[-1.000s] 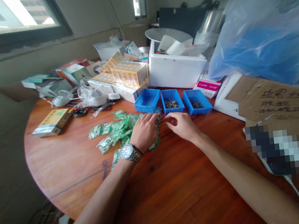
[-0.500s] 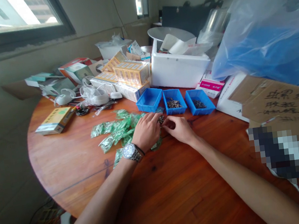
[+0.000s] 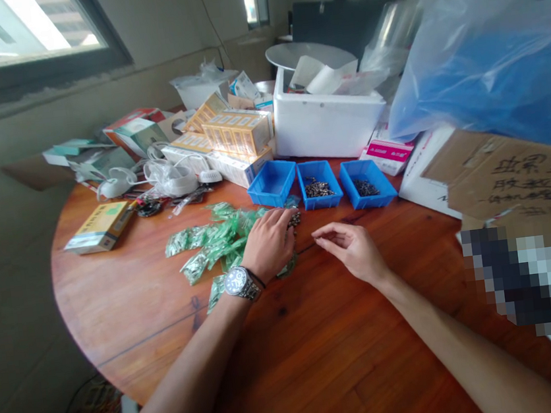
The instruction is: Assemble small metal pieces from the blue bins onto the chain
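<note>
Screws (image 3: pixel 297 218) by left hand (image 3: pixel 268 244) (grip hidden), inward from table (image 3: pixel 134 322) edge, may scatter if nudged; right hand (image 3: pixel 357 250) pinched closed, contents unclear.

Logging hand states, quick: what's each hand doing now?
Left hand: curled over small metal parts; grip unclear.
Right hand: fingertips pinched; contents unclear.

Well to the right of the right fingers (image 3: pixel 336 228), black handwritten Chinese stands on the brown cardboard flap (image 3: pixel 481 173); its large top line appears to read "螺丝", while the lines below are too blurred to read surely. Beyond those fingers and to their right, the pink-banded box (image 3: pixel 388 151) bears white print too small to read, as does the dark print on the yellow box (image 3: pixel 99 225), well left of the left fingers (image 3: pixel 277 219).
</note>
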Available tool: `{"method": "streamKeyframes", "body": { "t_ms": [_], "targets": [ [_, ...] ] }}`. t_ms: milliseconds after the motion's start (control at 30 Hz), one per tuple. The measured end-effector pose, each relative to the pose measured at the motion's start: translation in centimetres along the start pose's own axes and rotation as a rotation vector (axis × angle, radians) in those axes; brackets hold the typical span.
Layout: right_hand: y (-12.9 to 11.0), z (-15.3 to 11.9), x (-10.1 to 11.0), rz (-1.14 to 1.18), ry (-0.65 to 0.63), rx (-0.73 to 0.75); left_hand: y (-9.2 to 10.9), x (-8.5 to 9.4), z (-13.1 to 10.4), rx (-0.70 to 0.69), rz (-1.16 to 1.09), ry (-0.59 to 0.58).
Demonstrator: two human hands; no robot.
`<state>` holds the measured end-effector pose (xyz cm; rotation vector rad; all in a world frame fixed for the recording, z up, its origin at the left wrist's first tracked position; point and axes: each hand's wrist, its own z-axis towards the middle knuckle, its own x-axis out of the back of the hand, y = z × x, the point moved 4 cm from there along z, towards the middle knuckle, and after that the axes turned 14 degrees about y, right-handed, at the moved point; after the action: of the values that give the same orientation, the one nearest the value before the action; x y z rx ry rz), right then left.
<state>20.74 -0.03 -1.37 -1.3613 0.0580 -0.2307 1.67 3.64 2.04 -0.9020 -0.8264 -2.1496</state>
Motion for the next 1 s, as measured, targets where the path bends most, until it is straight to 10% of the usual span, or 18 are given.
{"method": "streamKeyframes", "body": {
  "t_ms": [367,800,1000],
  "targets": [
    [0.3,0.8,1.6,0.333,0.188,-0.252,-0.1,-0.1,-0.1,-0.001,-0.006,0.01],
    [-0.2,0.7,1.8,0.141,0.196,-0.042,-0.1,0.1,0.0,-0.001,-0.007,0.011],
    [-2.0,4.9,2.5,-0.182,0.28,0.252,-0.3,0.1,0.0,-0.01,-0.009,0.025]
  ]
}}
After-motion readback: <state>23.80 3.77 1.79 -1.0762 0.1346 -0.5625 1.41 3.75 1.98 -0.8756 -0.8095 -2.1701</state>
